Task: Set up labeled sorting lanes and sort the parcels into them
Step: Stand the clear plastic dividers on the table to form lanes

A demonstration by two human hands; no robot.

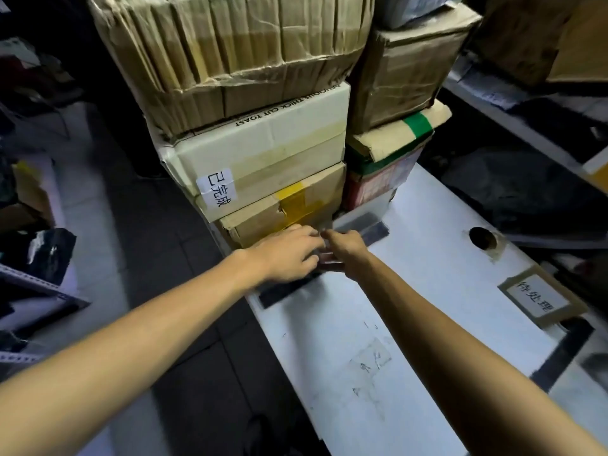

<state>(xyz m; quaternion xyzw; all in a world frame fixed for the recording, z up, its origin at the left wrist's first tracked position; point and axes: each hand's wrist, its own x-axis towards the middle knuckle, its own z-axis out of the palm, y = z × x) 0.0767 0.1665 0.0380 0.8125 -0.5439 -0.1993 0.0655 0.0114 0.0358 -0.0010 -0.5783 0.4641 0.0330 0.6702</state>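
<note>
Left hand (289,255) and right hand (343,255) are meeting on the tape (279,294) beneath them, grip too blurred to tell; probably best pressing it flat, outward along the bench (411,258).

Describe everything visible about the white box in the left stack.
The white box is cardboard, its left corner dented, a yellowed tape band across the front. Upside-down black print along the top edge ends in THICK CUT TOAST. A white handwritten label sits sideways at its lower left corner. It rests between a crumpled brown box above and a yellow-taped box below.
</note>
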